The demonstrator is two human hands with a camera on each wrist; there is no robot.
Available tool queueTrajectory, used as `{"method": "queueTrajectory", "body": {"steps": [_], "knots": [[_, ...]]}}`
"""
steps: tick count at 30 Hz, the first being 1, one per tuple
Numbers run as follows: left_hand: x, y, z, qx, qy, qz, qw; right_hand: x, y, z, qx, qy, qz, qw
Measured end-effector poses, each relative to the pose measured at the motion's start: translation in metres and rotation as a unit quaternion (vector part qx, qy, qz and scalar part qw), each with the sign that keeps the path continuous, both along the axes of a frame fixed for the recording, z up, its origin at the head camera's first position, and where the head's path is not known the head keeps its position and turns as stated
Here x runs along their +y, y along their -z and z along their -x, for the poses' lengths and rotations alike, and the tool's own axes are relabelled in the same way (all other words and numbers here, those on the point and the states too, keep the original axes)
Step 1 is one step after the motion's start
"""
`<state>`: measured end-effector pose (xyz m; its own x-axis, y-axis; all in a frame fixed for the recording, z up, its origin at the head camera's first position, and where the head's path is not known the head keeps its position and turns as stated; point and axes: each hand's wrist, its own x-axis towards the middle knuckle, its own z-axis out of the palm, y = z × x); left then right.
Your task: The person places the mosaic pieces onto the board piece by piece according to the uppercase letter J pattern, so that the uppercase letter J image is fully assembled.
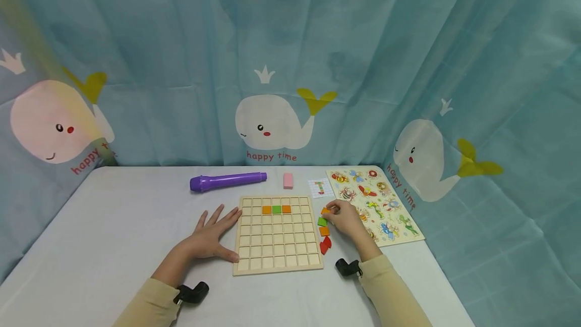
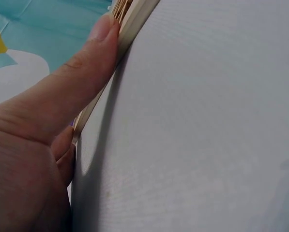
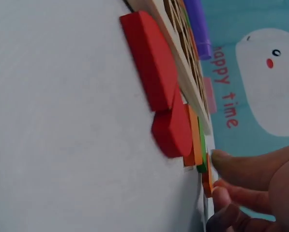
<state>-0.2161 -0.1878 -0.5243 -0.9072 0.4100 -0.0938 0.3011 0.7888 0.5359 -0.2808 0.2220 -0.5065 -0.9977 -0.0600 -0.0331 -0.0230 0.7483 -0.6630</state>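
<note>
A wooden grid board (image 1: 279,238) lies at the middle of the table, with an orange tile (image 1: 267,210), a green tile (image 1: 277,209) and another orange tile (image 1: 286,209) in its second row. My left hand (image 1: 206,238) rests spread at the board's left edge, thumb (image 2: 86,72) against the rim in the left wrist view. Right of the board, my right hand (image 1: 346,217) pinches an orange tile (image 1: 325,211) by thumb and fingertips. Below it lie a green tile (image 1: 323,221), an orange tile (image 1: 324,231) and two red pieces (image 3: 151,63).
A purple stick-shaped object (image 1: 228,181), a pink block (image 1: 288,181) and a small pattern card (image 1: 320,188) lie behind the board. An insect picture board (image 1: 395,221) stretches along the right, partly under my right hand. A whale-print curtain (image 1: 181,64) hangs behind the table.
</note>
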Motion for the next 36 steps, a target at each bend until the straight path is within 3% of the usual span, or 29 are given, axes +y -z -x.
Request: {"method": "queueTrajectory", "body": {"steps": [6,11,20,36], "knots": [[0.000,-0.001,-0.001,-0.003,-0.004,-0.005,1.0000,-0.003,-0.001,0.006,-0.012,0.016,-0.035,0.9992],[0.000,-0.001,-0.001,-0.003,-0.002,-0.007,1.0000,-0.005,-0.004,0.008,0.000,0.010,-0.018,0.9998],[0.000,-0.001,-0.001,-0.001,-0.002,-0.005,1.0000,-0.016,-0.013,0.008,0.016,-0.027,0.053,0.9981],[-0.001,0.001,0.001,0.003,-0.003,0.004,1.0000,-0.056,-0.026,0.006,0.024,-0.110,0.057,0.9920]]}}
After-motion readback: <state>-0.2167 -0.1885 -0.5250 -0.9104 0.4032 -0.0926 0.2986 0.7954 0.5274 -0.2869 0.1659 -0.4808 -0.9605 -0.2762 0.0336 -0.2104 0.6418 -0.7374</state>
